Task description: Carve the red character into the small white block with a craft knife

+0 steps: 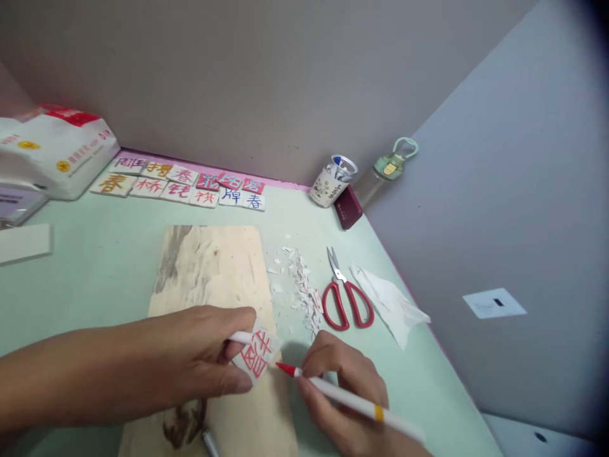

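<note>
At the lower middle of the view, the left hand pinches a small white tile between thumb and fingers; the grip is closed on its edges and holds it tilted, just above the wooden board. The tile carries a red character on its face. From four o'clock of the tile comes the right hand, and its grip is closed around a white pen with a red tip and a yellow band. The red tip is almost touching the right edge of the tile, at about three o'clock of it.

I judge that the step in hand is colouring the character with red, and it looks nearly filled. The next move seems to call for a steady tile and a light, exact touch of the tip, so the red does not go outside the strokes.

At one o'clock of the tile, white chips lie scattered on the green counter, and just beyond them red scissors and a crumpled tissue. At twelve o'clock, far back near the wall, two rows of finished tiles with coloured characters lie together. A can and a bottle stand at the corner, about one o'clock.
</note>
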